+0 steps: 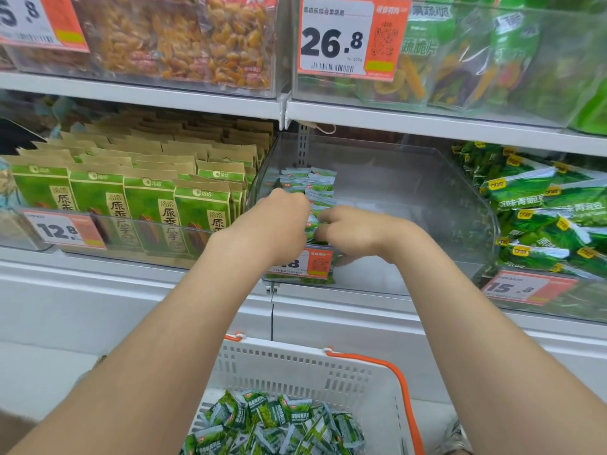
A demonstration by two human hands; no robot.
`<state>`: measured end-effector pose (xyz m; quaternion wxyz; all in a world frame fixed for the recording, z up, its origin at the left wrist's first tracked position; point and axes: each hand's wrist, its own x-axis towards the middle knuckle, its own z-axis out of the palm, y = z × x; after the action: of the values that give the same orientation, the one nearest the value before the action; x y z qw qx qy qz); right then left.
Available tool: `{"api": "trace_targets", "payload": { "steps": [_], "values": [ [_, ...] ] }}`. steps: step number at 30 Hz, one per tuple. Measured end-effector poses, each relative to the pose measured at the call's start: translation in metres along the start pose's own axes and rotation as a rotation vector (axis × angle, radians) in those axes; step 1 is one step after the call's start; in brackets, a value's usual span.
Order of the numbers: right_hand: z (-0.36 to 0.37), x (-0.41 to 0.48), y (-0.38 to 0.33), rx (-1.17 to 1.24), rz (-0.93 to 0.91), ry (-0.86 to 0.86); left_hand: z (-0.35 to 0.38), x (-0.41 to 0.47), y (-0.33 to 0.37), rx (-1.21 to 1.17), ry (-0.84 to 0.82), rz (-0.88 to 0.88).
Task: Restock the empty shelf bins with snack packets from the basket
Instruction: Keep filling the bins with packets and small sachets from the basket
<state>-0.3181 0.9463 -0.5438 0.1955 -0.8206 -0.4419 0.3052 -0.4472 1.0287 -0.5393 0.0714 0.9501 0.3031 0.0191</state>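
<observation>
Hands, two, both reaching into the clear shelf bin [394, 198]. Left hand [279, 221]: fingers curled, tips hidden against the row of snack packets [308, 187] standing along the bin's left wall; whether it grips one cannot be told. Right hand [356, 231]: fingers curled round the nearest packets of that row, just beside the left hand. White basket [295, 366], orange handles, below the arms: heap of loose green packets [279, 425] inside.

- Both bare arms reach forward, the hands nearly touching.
- Left hand [279, 221]: back up, fingers curled under, hidden.
- Right hand [356, 231]: fingers [323, 215] pinch a packet [310, 225].
</observation>
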Motion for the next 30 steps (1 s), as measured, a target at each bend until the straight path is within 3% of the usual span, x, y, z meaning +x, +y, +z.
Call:
{"api": "trace_targets", "payload": {
  "steps": [2, 4, 9, 12, 15, 17, 20, 22, 25, 28, 30],
  "values": [
    [-0.001, 0.002, 0.004, 0.099, 0.007, -0.053, -0.003, -0.004, 0.005, -0.009, -0.117, -0.017],
    [-0.006, 0.007, 0.011, 0.198, 0.031, 0.019, -0.003, -0.004, 0.006, -0.018, -0.192, -0.013],
    [-0.002, 0.01, 0.016, 0.103, 0.035, 0.111, -0.003, -0.011, -0.002, -0.006, -0.195, 0.002],
    [0.001, 0.008, 0.017, 0.082, -0.038, 0.218, -0.002, -0.015, -0.005, -0.052, -0.117, 0.014],
    [0.013, -0.006, 0.017, -0.046, -0.211, 0.615, 0.01, -0.017, -0.011, -0.14, 0.155, 0.066],
    [0.028, -0.022, 0.019, -0.046, -0.387, 0.879, 0.024, -0.024, -0.009, -0.19, 0.497, 0.182],
    [0.059, -0.042, 0.026, -0.119, -0.562, 1.02, 0.048, -0.042, -0.002, -0.124, 0.937, 0.347],
    [0.085, -0.049, 0.04, -0.209, -0.626, 0.978, 0.072, -0.053, 0.0, -0.068, 0.991, 0.411],
    [0.125, -0.055, 0.072, -0.346, -0.558, 0.671, 0.125, -0.065, -0.008, -0.023, 0.773, 0.413],
    [0.155, -0.056, 0.111, -0.514, -0.328, 0.173, 0.181, -0.078, -0.016, -0.036, 0.168, 0.33],
    [0.173, -0.057, 0.137, -0.554, -0.203, -0.054, 0.214, -0.087, -0.018, 0.005, -0.161, 0.296]
  ]
}}
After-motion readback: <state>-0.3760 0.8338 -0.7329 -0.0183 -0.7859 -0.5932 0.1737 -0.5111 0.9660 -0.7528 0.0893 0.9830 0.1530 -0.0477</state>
